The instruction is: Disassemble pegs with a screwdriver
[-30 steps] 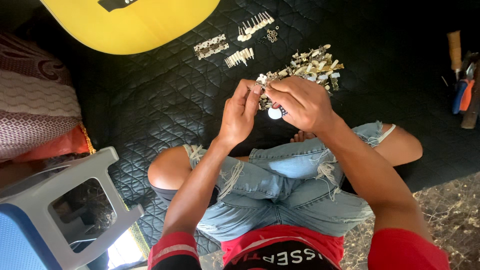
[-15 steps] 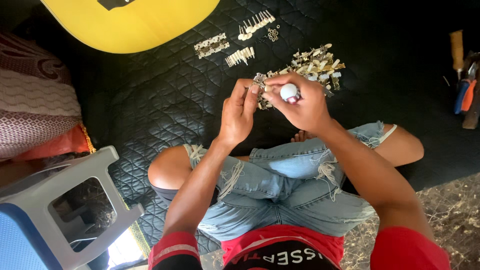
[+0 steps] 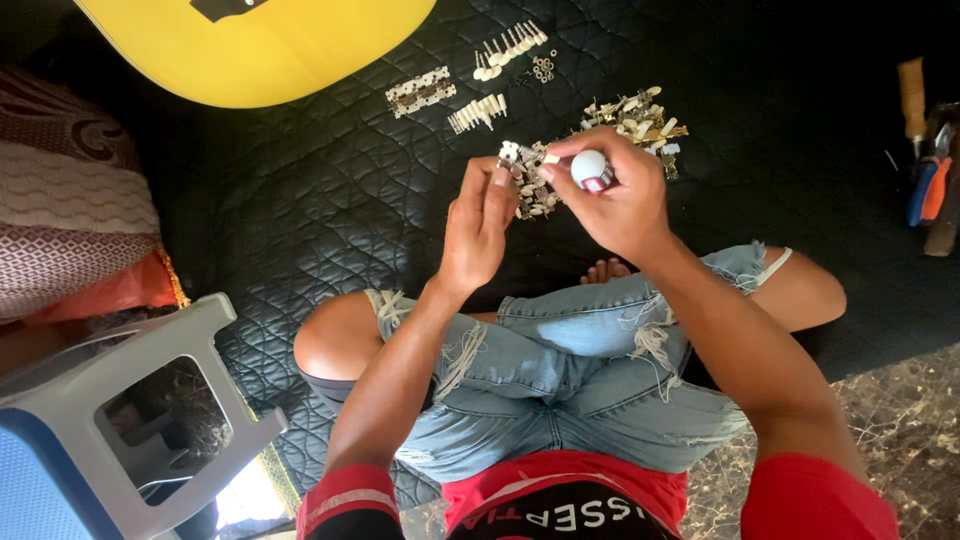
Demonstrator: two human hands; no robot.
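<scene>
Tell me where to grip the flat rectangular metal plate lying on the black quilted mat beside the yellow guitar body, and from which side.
Pinch the flat rectangular metal plate across its two long edges, coming straight down from above. It lies flat and slightly slanted on the black quilted mat, apart from the other parts, so its narrow width suits a fingertip pinch; the soft mat should let fingertips get under the edges.

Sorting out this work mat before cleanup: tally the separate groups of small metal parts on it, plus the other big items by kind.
Neat rows of pale pegs: 2
Flat metal plate strip: 1
Small cluster of washers: 1
Loose pile of metal parts: 1
Yellow guitar body: 1
Grey plastic stool: 1
Hands: 2, left hand, right hand holding a small white-headed tool
Total: 10
</scene>
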